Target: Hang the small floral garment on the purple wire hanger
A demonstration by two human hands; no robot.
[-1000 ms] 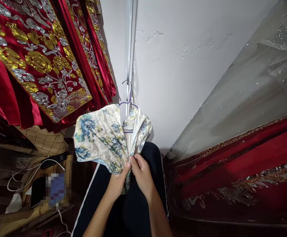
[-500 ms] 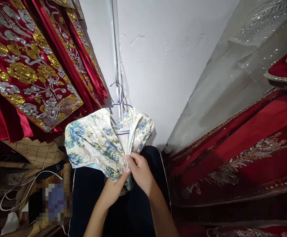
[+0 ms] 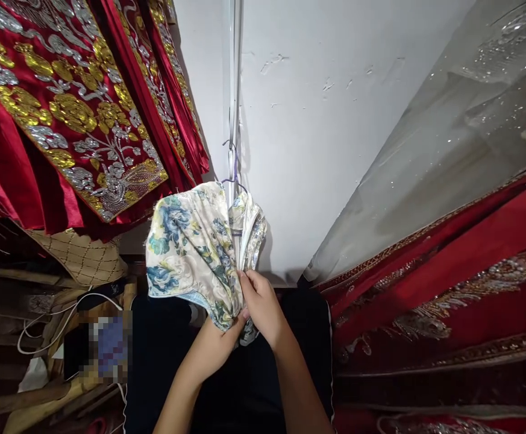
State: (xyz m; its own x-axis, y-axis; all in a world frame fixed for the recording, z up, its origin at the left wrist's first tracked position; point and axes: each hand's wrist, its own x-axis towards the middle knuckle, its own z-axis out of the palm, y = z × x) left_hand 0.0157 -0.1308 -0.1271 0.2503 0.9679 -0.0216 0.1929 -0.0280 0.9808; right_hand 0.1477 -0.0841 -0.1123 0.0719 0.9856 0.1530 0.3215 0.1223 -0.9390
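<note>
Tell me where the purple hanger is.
Head view, centre: the purple hanger hangs at the vertical rail on the white wall, just above the floral garment.

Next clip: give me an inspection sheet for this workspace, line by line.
Surface: no table seen; dark cloth at bottom centre.
Job's things: floral garment on a purple hanger, hung at the white wall.
Clutter: tan quilted fabric, wooden pieces lower left.
Hands: left hand and right hand both grip the garment's gathered lower part.
Cables: white cable lower left.
Surroundings: red embroidered garments left, red fabric and sheer sequinned cloth right.
</note>
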